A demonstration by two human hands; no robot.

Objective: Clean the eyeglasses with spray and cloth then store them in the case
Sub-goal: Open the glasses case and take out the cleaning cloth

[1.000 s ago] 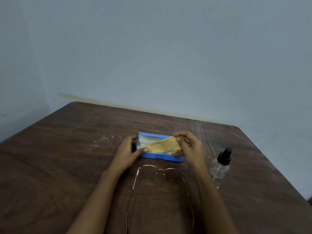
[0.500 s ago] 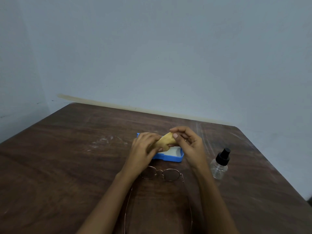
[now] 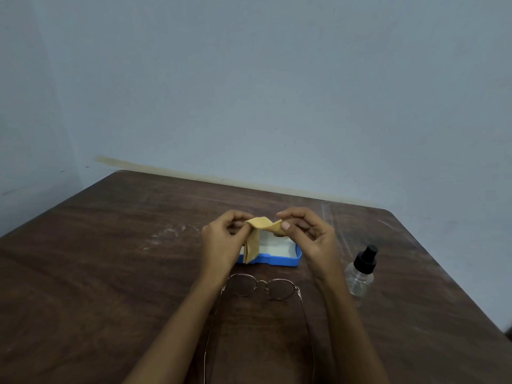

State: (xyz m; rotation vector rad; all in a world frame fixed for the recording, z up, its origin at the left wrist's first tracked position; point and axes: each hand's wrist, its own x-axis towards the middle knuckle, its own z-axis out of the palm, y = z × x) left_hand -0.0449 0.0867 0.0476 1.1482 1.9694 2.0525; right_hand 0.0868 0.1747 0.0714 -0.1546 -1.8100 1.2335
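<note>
The cloth (image 3: 262, 223) is pinched at one end between the thumb and fingertips of the left hand (image 3: 221, 241), the other fingers being curled inward. Its other end is pinched by the thumb and forefinger of the right hand (image 3: 311, 236), whose remaining fingers are loosely bent. Both hands are held above the table, close together over the case (image 3: 279, 261).

The cloth is seen to be soft, thin and mustard-yellow, with a matte surface. A short span is stretched, slightly twisted, from left to right between the two pinches. A folded tail is let hang from the left hand, and its lower end is seen in front of the near wall of the case.

The case is a shallow, open, blue rectangular tray with rounded corners and a pale lining; its long axis is laid from left to right.

Just nearer the person, the eyeglasses (image 3: 261, 285) are laid on the table. They are made of thin metal wire with round lenses. The lenses are turned toward the case, and the unfolded temples are stretched back toward the person, between the forearms.

To the right, near the right wrist, a spray bottle (image 3: 360, 277) is stood upright, with a clear rounded body and a black pump top.

Everything is borne by a dark brown wood-grain table (image 3: 110, 273), marked with pale scuffs and set against a plain pale blue wall (image 3: 277, 92).
</note>
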